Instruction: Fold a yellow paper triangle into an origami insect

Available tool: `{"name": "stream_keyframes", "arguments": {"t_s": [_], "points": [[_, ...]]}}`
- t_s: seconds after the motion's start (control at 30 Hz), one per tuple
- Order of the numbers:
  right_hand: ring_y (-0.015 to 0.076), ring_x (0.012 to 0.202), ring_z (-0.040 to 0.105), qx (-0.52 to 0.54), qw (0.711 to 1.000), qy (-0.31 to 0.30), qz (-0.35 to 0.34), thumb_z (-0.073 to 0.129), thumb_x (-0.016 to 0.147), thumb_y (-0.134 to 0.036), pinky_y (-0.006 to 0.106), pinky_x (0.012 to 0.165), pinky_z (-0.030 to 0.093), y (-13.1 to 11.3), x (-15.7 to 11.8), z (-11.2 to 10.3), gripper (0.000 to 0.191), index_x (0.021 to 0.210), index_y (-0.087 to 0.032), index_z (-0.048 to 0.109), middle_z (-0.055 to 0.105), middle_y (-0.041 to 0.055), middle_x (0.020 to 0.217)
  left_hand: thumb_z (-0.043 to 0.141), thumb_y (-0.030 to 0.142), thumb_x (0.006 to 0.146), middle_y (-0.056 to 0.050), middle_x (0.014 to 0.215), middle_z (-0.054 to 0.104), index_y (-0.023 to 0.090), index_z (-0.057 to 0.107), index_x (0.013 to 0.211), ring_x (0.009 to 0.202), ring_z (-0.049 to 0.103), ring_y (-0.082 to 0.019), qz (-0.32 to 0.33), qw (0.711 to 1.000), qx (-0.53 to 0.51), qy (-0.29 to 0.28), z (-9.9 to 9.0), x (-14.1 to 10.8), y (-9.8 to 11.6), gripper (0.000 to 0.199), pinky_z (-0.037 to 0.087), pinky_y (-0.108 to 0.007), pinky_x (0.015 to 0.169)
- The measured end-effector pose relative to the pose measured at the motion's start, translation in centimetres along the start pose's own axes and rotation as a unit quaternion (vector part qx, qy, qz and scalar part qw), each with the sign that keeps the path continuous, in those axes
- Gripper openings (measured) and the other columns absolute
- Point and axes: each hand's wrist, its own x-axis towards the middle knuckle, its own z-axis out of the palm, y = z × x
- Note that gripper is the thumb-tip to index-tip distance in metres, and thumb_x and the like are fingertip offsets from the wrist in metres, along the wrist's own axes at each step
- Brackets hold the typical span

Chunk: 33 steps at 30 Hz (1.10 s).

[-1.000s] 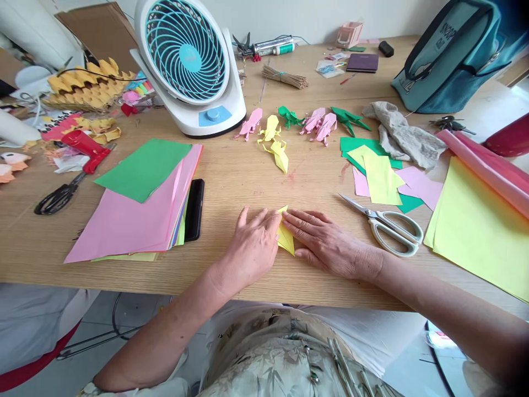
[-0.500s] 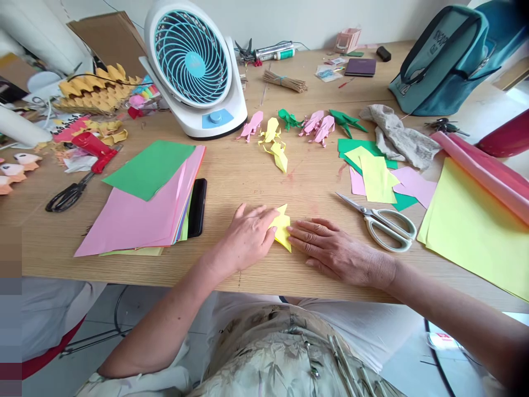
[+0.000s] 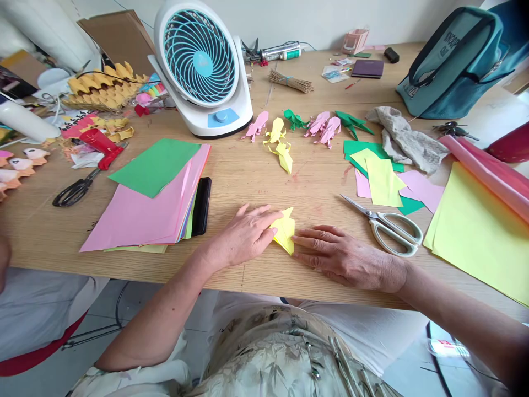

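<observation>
A small folded piece of yellow paper (image 3: pixel 285 231) with pointed ends lies on the table in front of me. My left hand (image 3: pixel 248 234) holds its left side, with the thumb and index finger on the paper and the other fingers reaching forward. On the right, my right hand (image 3: pixel 343 255) rests palm down, fingers stretched out and fingertips touching the paper's right edge. Scissors with pale handles (image 3: pixel 394 231) lie half spread beyond my right hand. Yellow (image 3: pixel 274 131), pink (image 3: pixel 256 125) and green (image 3: pixel 294 119) folded paper figures stand farther back.
At left are stacked coloured sheets (image 3: pixel 140 218), a black phone (image 3: pixel 201 207) and black-handled scissors (image 3: pixel 71 193). A fan (image 3: pixel 223 117) stands behind. To the right lie paper scraps (image 3: pixel 384 179), yellow sheets (image 3: pixel 479 237), a grey cloth (image 3: pixel 407 138) and a teal bag (image 3: pixel 450 66). Another person's arm (image 3: pixel 3 253) shows at the left edge.
The view has shifted slightly, moving the scene rightward. My right fingertips sit a little lower along the paper's edge, and my left hand keeps its hold. Another person's arm has appeared at far left.
</observation>
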Motion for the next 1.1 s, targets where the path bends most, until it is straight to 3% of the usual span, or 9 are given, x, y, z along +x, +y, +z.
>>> {"name": "stream_keyframes", "arguments": {"t_s": [0.17, 0.33, 0.43, 0.57, 0.73, 0.87, 1.0, 1.1], "points": [[0.0268, 0.138, 0.047, 0.065, 0.997, 0.050, 0.003, 0.046, 0.100, -0.023, 0.052, 0.111, 0.042, 0.3, 0.0, -0.1, 0.043, 0.142, -0.023, 0.052, 0.058, 0.0126, 0.142, 0.040, 0.026, 0.101, -0.004, 0.157, 0.043, 0.029, 0.043, 0.147, 0.150, 0.029, -0.026, 0.032, 0.998, -0.045, -0.019, 0.0, -0.4, -1.3, 0.046, 0.024, -0.056, 0.120], [0.0258, 0.110, 0.062, 0.101, 0.980, 0.129, 0.113, 0.042, 0.100, -0.018, 0.045, 0.093, 0.054, 1.3, 2.1, -0.7, 0.039, 0.135, -0.022, 0.058, 0.065, 0.0139, 0.121, 0.059, 0.015, 0.087, -0.005, 0.159, 0.039, 0.028, 0.039, 0.146, 0.152, 0.023, -0.029, 0.048, 0.997, -0.051, 0.018, 1.6, -0.7, -2.1, 0.064, 0.014, -0.063, 0.121], [0.0245, 0.102, 0.064, 0.120, 0.968, 0.150, 0.160, 0.044, 0.098, -0.016, 0.042, 0.087, 0.055, 1.9, 3.9, -0.6, 0.039, 0.133, -0.022, 0.059, 0.064, 0.0126, 0.116, 0.053, 0.008, 0.088, -0.005, 0.154, 0.047, 0.024, 0.053, 0.129, 0.151, 0.027, -0.027, 0.050, 0.996, -0.037, 0.057, 2.7, -0.5, -2.3, 0.044, 0.016, -0.062, 0.121], [0.0209, 0.094, 0.065, 0.170, 0.942, 0.197, 0.212, 0.048, 0.097, -0.018, 0.037, 0.082, 0.056, 2.2, 5.2, 0.1, 0.036, 0.130, -0.022, 0.061, 0.062, 0.0112, 0.114, 0.050, 0.004, 0.091, -0.005, 0.145, 0.057, 0.020, 0.063, 0.100, 0.146, 0.038, -0.026, 0.101, 0.988, -0.010, 0.116, 3.1, 0.0, -2.4, 0.023, 0.030, -0.055, 0.119], [0.0182, 0.087, 0.066, 0.296, 0.885, 0.229, 0.276, 0.051, 0.098, -0.030, 0.032, 0.071, 0.057, 2.0, 5.1, 0.6, 0.033, 0.130, -0.023, 0.057, 0.064, 0.0091, 0.110, 0.048, 0.008, 0.095, -0.008, 0.145, 0.054, 0.021, 0.065, 0.092, 0.137, 0.047, -0.022, 0.160, 0.967, 0.001, 0.197, 2.4, 0.2, -1.8, 0.021, 0.044, -0.045, 0.111], [0.0176, 0.082, 0.064, 0.431, 0.825, 0.232, 0.283, 0.059, 0.094, -0.042, 0.031, 0.065, 0.055, 2.0, 5.0, 0.5, 0.048, 0.136, -0.023, 0.046, 0.064, 0.0075, 0.107, 0.051, 0.008, 0.093, -0.008, 0.139, 0.056, 0.023, 0.067, 0.094, 0.126, 0.053, -0.022, 0.175, 0.951, -0.010, 0.253, 2.2, 0.0, -1.2, 0.022, 0.051, -0.043, 0.103], [0.0138, 0.074, 0.058, 0.524, 0.776, 0.228, 0.266, 0.065, 0.090, -0.038, 0.027, 0.062, 0.049, 2.0, 5.2, 0.3, 0.053, 0.135, -0.021, 0.045, 0.060, 0.0006, 0.086, 0.049, 0.003, 0.090, -0.006, 0.132, 0.057, 0.025, 0.066, 0.096, 0.112, 0.059, -0.019, 0.154, 0.947, -0.031, 0.280, 2.7, -0.1, -1.4, 0.028, 0.056, -0.038, 0.091], [0.0122, 0.069, 0.053, 0.545, 0.758, 0.242, 0.265, 0.067, 0.088, -0.035, 0.025, 0.059, 0.044, 1.9, 5.3, 0.3, 0.054, 0.135, -0.020, 0.045, 0.054, -0.0039, 0.076, 0.046, 0.001, 0.088, -0.006, 0.131, 0.056, 0.024, 0.066, 0.097, 0.108, 0.060, -0.018, 0.142, 0.946, -0.064, 0.286, 3.0, 0.0, -1.6, 0.032, 0.056, -0.036, 0.087]]}}
